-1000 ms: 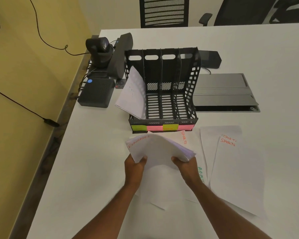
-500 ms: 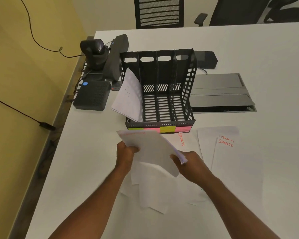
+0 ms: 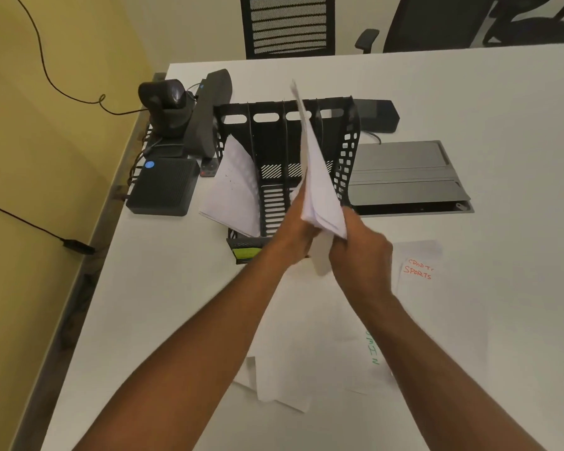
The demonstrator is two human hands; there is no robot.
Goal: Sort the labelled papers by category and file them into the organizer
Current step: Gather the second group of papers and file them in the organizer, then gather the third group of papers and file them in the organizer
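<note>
In the head view, a stack of papers [image 3: 316, 177] is held on edge, nearly upright, above the black organizer [image 3: 287, 164], its top edge reaching past the organizer's back wall and its lower end gripped between both hands. The left hand [image 3: 295, 232] is closed on the stack's lower left side and the right hand [image 3: 360, 255] is clenched around its lower right corner; the two hands are nearly touching in front of the organizer. Which slot the stack stands over cannot be told, though it is seen towards the organizer's right half.

The organizer is set near the far left part of the desk [image 3: 502, 102], with upright dividers and slotted floors. A filed bundle of sheets [image 3: 233, 193] is leaned in its leftmost compartment, tilted outward over the left side. A green label [image 3: 246, 253] is seen on the organizer's front lip, beside the left wrist.

On the desk nearer the person, loose sheets [image 3: 293, 336] are spread under the forearms, overlapping each other. One sheet with green lettering [image 3: 372, 349] is partly covered by the right forearm. To the right of the right hand, a sheet marked SPORTS [image 3: 419, 275] in red is laid flat, with another red-lettered sheet just behind it.

A dark camera [image 3: 165, 99], a speaker bar [image 3: 209, 109] and a dark box [image 3: 163, 187] are placed at the desk's left edge, beside the organizer. A grey hatch [image 3: 404, 177] is set in the desk to the organizer's right
</note>
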